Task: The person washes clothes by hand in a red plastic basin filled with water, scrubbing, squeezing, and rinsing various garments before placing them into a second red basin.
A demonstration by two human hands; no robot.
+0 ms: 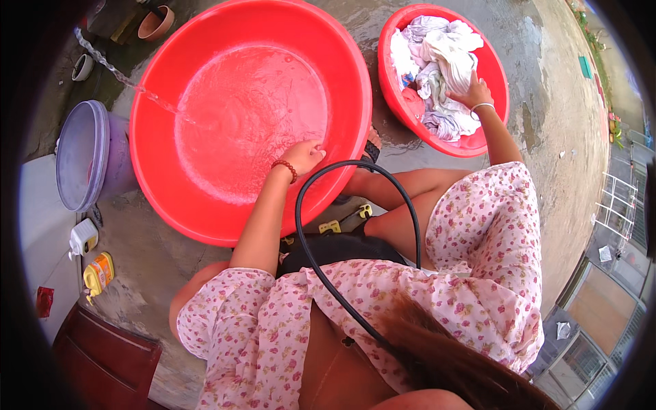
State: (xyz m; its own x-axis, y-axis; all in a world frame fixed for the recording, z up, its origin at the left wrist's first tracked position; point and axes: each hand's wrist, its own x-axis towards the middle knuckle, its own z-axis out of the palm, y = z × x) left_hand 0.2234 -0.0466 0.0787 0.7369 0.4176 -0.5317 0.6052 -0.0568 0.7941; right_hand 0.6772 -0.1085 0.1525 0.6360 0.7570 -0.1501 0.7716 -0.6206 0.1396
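A stream of water (119,77) falls into the large red plastic basin (241,31), where shallow water (251,113) ripples over the bottom. Over this basin's near right side is my left hand (303,157), its fingers curled in and nothing visible in them; a red bead bracelet circles the wrist. My right hand (474,95), with a silver bangle at the wrist, reaches over a smaller red basin (497,97). Its fingers are spread at the edge of the crumpled white and pale laundry (451,54) heaped inside. A coral-coloured cloth (413,101) shows at the heap's left side.
Left of the large basin stands a pale purple plastic bucket (115,154). Near it are a white jug (83,237) and a yellow detergent bottle (98,271). A dark red wooden chair (107,353) is at lower left. Wet concrete (543,61) surrounds the basins. A black cable (299,205) loops before me.
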